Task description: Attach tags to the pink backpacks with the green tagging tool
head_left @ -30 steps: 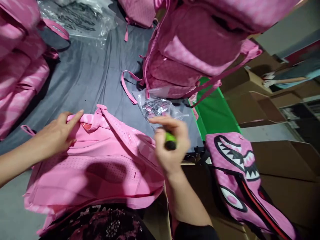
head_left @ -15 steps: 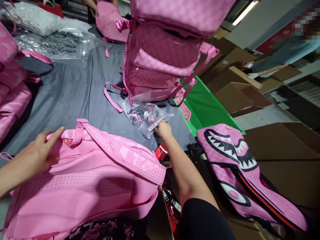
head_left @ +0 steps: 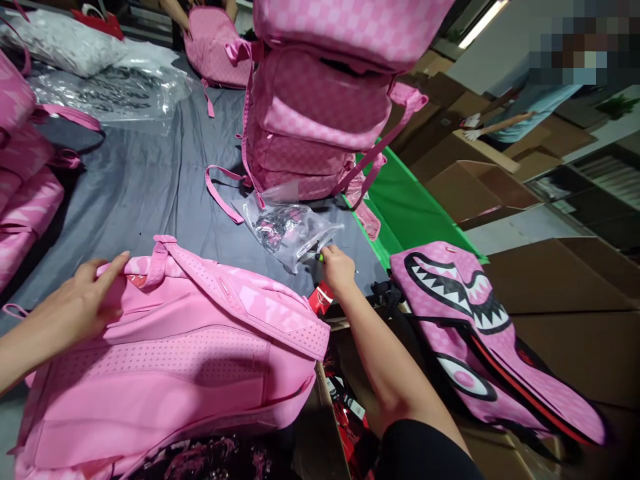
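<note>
So, quick log: my left hand (head_left: pixel 87 303) has the pink backpack (head_left: pixel 185 373) by its top edge, fingers hooked over beside the grab loop, thumb side against the back panel; looks like a light hold, not a tight squeeze. Backpack lies along the near edge of the surface (head_left: pixel 145 173), back panel facing me. My right hand (head_left: pixel 340 270) is stretched past it toward the right edge of the surface, fingers curled in around a small green-and-black tool (head_left: pixel 320 256), its green part showing past the fingers; too small to say what kind. Tool is right at the near end of the clear plastic bag (head_left: pixel 283 230), which has dark and pink bits inside, contents unclear. Whether the fist touches the cloth or the plastic, can't tell. Step in hand, my read: left steadies the backpack while right handles the tool by the plastic bag, putting it down or picking it up, can't say which. Next move, I'd judge, calls for a firm left hold so the pack doesn't slide off the near edge, and a careful right wrist: tool tip off the thin plastic, forearm clear of the red tag (head_left: pixel 320 298) at the pack's right end. Stacked checkered backpacks (head_left: pixel 305 147) stand just behind the plastic bag, green bin (head_left: pixel 420 200) past the right edge; a wide swing could snag there.
</note>
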`<state>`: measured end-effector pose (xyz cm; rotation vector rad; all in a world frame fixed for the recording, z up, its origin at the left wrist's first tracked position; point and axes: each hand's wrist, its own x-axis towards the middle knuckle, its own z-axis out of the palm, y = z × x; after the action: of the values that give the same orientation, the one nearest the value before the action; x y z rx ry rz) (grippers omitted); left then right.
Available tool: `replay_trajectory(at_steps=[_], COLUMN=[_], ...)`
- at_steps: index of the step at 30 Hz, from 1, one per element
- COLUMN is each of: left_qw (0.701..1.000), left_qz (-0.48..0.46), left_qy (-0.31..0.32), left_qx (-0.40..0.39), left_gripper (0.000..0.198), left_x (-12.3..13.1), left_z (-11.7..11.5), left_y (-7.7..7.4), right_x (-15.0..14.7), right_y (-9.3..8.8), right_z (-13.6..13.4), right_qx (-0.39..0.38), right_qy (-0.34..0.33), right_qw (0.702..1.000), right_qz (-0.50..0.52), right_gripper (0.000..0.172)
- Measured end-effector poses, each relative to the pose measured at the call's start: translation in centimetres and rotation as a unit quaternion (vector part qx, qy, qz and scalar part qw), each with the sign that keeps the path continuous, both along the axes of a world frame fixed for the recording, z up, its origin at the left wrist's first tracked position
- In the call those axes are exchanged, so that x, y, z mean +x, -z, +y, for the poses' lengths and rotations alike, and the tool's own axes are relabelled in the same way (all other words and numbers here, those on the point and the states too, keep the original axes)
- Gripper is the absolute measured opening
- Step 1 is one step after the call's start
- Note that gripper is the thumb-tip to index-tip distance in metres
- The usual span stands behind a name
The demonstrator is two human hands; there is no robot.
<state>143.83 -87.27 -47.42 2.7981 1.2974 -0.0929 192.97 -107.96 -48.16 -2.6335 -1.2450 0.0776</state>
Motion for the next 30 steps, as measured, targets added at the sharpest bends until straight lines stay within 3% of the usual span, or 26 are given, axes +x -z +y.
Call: replay_trajectory(at_steps=[3,6,9,12,13,15,16,18,20,21,23,25,26,28,30], left_qw=[1.000,0.999,0.987,0.924,0.896,0.856,0.844,0.826,0.816,0.814,0.811,0.806,0.807,0.831,0.885], left_qz=[0.006,-0.008,-0.134,-0.356,-0.407,-0.453,-0.454,-0.435,-0.419,-0.413,-0.409,-0.414,-0.415,-0.411,-0.383], left_qy=[-0.003,-0.008,0.038,0.137,0.175,0.247,0.270,0.279,0.260,0.255,0.254,0.263,0.268,0.239,0.135], left_qx=[-0.006,0.051,0.082,0.000,-0.014,0.038,0.097,0.224,0.302,0.320,0.332,0.331,0.323,0.289,0.228], left_gripper=[0.068,0.058,0.048,0.039,0.034,0.022,0.019,0.018,0.017,0.016,0.014,0.012,0.012,0.015,0.028], left_x=[0.4,2.0,4.8,7.9,8.6,9.0,8.7,7.4,5.9,5.3,4.5,4.0,3.7,2.8,1.3], left_z=[-0.3,-1.9,-5.0,-8.3,-9.0,-9.9,-10.1,-10.3,-10.4,-10.5,-10.8,-11.2,-11.3,-11.4,-11.1], left_y=[-1.0,-3.8,-7.2,-9.0,-9.1,-8.7,-8.5,-8.0,-7.8,-7.7,-7.3,-6.6,-6.1,-4.9,-3.5], right_x=[-0.6,-2.9,-7.7,-13.6,-15.4,-18.3,-19.4,-20.9,-22.1,-22.7,-23.9,-25.0,-25.3,-25.5,-25.1], right_y=[-2.2,-5.1,-8.3,-10.8,-11.3,-12.0,-12.2,-12.4,-12.5,-12.5,-12.4,-12.1,-12.0,-11.7,-11.4], right_z=[-2.0,-3.0,-2.5,-1.2,-0.8,-0.3,-0.2,-0.1,-0.1,-0.1,0.2,0.8,1.2,2.4,3.9], right_qx=[0.035,0.093,0.165,0.181,0.187,0.215,0.238,0.290,0.281,0.241,0.134,0.087,0.093,0.127,0.184], right_qy=[0.047,0.033,-0.058,-0.223,-0.289,-0.384,-0.391,-0.311,-0.199,-0.161,-0.128,-0.111,-0.108,-0.130,-0.183], right_qw=[0.997,0.983,0.933,0.901,0.895,0.878,0.876,0.894,0.905,0.895,0.839,0.796,0.795,0.830,0.882], right_qz=[0.059,0.152,0.314,0.326,0.283,0.189,0.154,0.142,0.251,0.340,0.511,0.589,0.589,0.527,0.394], right_gripper=[0.018,0.033,0.037,0.022,0.017,0.019,0.021,0.026,0.029,0.033,0.041,0.045,0.045,0.041,0.031])
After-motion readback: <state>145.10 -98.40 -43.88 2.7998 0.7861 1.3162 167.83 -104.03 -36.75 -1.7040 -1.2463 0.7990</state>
